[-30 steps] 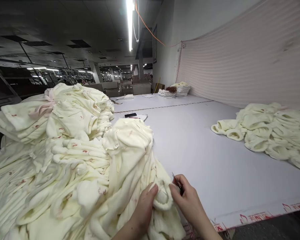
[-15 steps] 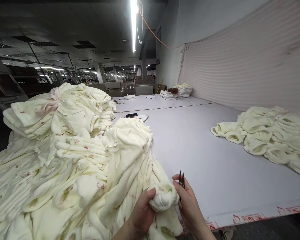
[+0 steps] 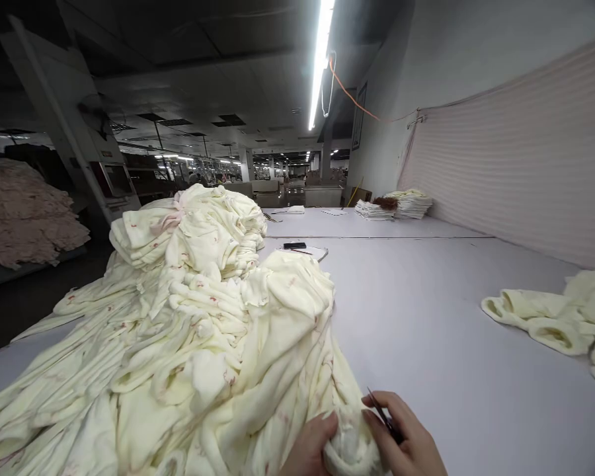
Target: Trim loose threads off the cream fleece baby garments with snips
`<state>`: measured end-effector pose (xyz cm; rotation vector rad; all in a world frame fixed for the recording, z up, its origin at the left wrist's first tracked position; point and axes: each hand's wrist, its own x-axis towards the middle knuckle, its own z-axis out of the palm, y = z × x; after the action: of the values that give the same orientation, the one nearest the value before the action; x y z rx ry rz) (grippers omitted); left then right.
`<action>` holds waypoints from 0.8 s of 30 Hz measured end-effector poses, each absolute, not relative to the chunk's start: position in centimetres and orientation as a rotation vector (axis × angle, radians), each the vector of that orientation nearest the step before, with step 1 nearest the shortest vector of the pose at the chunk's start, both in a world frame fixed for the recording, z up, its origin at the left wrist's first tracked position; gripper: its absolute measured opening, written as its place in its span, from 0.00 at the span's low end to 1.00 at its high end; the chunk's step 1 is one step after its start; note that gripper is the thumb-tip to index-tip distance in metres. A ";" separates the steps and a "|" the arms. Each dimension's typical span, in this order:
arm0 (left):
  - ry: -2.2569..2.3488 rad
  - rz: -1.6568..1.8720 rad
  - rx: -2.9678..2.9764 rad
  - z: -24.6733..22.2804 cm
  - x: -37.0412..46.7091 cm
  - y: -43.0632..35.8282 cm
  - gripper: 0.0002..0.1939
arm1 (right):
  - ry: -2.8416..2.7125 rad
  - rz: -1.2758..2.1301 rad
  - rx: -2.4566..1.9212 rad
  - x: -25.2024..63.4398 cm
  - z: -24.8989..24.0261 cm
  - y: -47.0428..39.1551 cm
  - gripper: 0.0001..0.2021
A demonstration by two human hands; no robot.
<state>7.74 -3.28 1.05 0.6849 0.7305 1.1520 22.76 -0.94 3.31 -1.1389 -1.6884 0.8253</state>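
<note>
A large heap of cream garments with small reddish prints [image 3: 208, 344] covers the left side of the table. At the bottom of the view, my left hand [image 3: 311, 446] grips the rolled end of a cream garment [image 3: 350, 439], thumb on top. My right hand [image 3: 409, 436] is closed around small dark thread snips [image 3: 384, 415], their points directed up and left. Its fingertips are beside the garment end, at its right edge.
More cream garments [image 3: 560, 317] lie on the pale table [image 3: 426, 317] at right. A dark object [image 3: 294, 245] rests by white paper behind the heap. Folded white stacks [image 3: 411, 203] stand at the back. A pink pile [image 3: 24, 215] is far left.
The view has turned left and up, so things appear farther right and the pink pile shows. Both hands sit lower in view, and the snips are now tilted to the left.
</note>
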 end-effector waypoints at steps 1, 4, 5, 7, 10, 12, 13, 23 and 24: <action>0.672 1.193 0.632 1.4 7.8 -3.3 0.21 | -1.698 0.815 -1.114 22.8 3.5 -0.9 0.09; 0.551 1.274 0.511 2.5 7.9 -3.6 0.18 | -1.850 0.845 -1.013 22.7 4.2 -1.0 0.06; 0.541 1.277 0.490 2.8 7.8 -3.7 0.17 | -1.880 0.867 -1.008 22.6 4.4 -1.1 0.06; 0.543 1.266 0.483 3.4 7.5 -3.8 0.16 | -1.878 0.900 -1.048 22.5 4.6 -1.1 0.05; 0.553 1.240 0.505 4.0 7.3 -3.8 0.15 | -1.870 0.850 -1.044 22.5 4.5 -1.2 0.05; 0.568 1.238 0.526 4.2 7.2 -3.8 0.14 | -1.926 0.768 -0.981 22.6 4.3 -1.3 0.11; 0.581 1.240 0.540 4.3 7.2 -3.8 0.14 | -1.960 0.737 -0.948 22.7 4.2 -1.3 0.15; 0.694 1.209 0.624 4.8 6.8 -3.5 0.15 | -1.601 1.309 -1.085 22.7 6.5 -1.2 0.11; 0.682 1.209 0.620 4.9 6.8 -3.4 0.15 | -1.623 1.304 -1.102 23.1 6.6 -1.2 0.11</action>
<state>6.76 -3.44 4.92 0.6195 0.6821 1.2089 23.09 -1.23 6.61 -1.1022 -1.6234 1.3037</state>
